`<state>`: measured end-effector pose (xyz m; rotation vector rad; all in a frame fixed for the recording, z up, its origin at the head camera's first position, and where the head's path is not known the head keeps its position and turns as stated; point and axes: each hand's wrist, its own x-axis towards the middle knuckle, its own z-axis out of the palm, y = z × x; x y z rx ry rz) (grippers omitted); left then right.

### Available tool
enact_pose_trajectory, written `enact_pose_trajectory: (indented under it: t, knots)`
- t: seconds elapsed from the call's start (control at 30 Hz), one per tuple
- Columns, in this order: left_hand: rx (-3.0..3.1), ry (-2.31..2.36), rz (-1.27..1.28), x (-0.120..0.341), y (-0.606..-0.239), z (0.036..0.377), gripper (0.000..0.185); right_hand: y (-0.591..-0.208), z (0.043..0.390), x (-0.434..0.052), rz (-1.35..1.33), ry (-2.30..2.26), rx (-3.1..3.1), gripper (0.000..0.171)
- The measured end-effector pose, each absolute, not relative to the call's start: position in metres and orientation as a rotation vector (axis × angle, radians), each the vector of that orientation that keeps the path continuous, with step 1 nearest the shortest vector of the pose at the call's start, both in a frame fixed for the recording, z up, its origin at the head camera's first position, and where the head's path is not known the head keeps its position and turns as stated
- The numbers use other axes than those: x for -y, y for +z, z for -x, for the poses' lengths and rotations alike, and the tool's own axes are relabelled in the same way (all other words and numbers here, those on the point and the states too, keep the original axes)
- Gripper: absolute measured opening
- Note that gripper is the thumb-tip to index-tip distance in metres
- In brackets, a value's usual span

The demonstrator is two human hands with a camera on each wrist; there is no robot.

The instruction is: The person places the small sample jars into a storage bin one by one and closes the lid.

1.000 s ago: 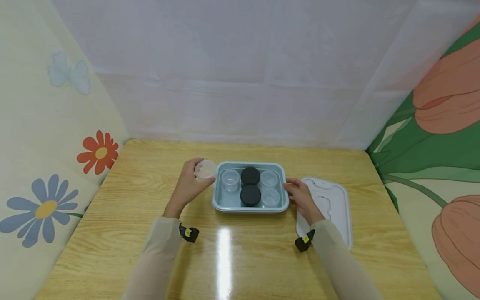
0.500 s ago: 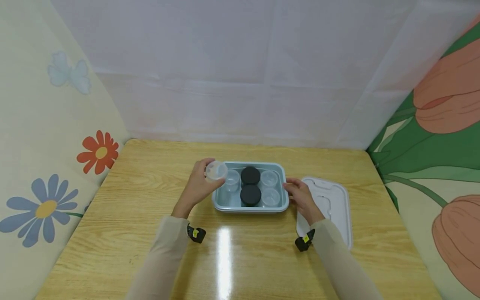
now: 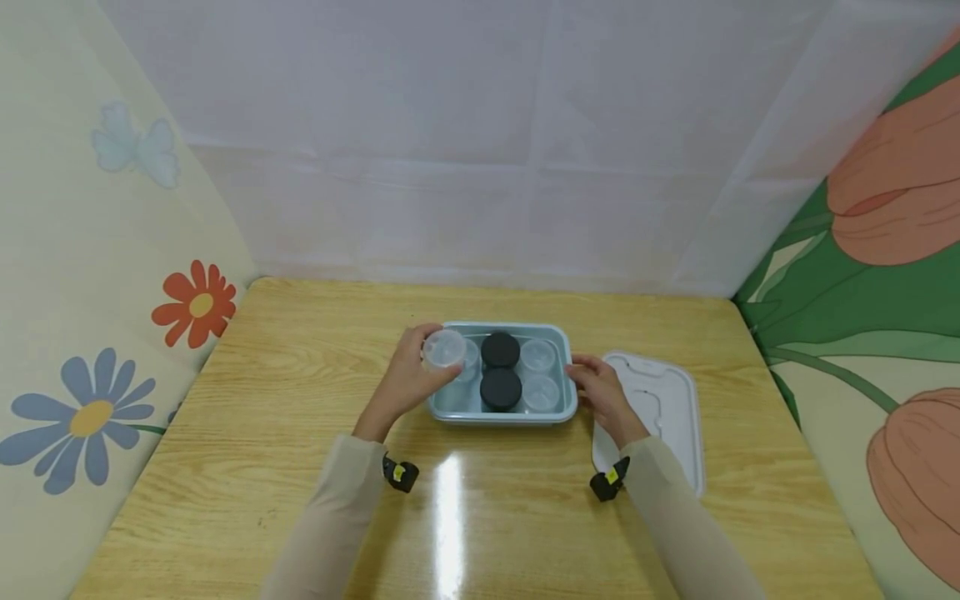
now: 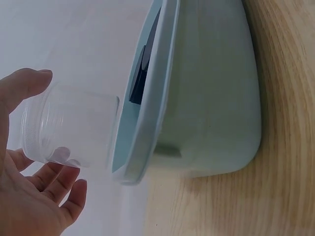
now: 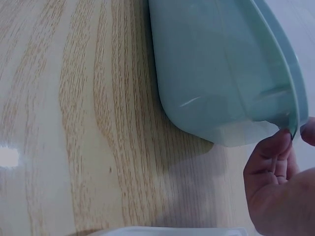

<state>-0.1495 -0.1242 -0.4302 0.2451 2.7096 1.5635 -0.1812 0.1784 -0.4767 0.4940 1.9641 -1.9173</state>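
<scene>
Wood-grain table (image 3: 300,433), white sheet at the far side, flower-print panels to your left and right. A pale blue tray (image 3: 501,414) sits mid-table. It holds two black-lidded jars (image 3: 500,351) down the middle and clear jars (image 3: 542,356) on the right side; one more clear jar sits far left in the tray, partly hidden by your hand.

Your left hand (image 3: 408,382) holds a clear plastic jar (image 3: 444,348) over the tray's far-left corner. In the left wrist view the jar (image 4: 69,130) lies on its side, threaded mouth toward your palm, base just beside the tray rim (image 4: 142,118). Your thumb is on top, your fingers (image 4: 66,189) are curled underneath and slightly spread, and they grip the jar near the mouth. Whether the jar touches the rim, can't tell.

Your right hand (image 3: 600,396) is at the tray's right edge. In the right wrist view your fingertips (image 5: 273,147) are together against the tray's corner (image 5: 275,120), with your thumb at the rim from the other side, so it reads as a light pinch on the tray edge. The tray sits flat on the table.

A white tray lid (image 3: 663,412) lies flat on the table just to the right of the tray, partly under your right forearm. You have a small black tag with a yellow mark on each wrist.
</scene>
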Motion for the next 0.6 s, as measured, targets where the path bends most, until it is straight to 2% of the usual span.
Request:
enact_pose_trajectory:
  t: [0.6]
  knots:
    - [-2.747, 1.492, -0.269, 0.118, -0.443, 0.141, 0.069, -0.476, 0.179, -0.177, -0.453, -1.945, -1.973, 0.041]
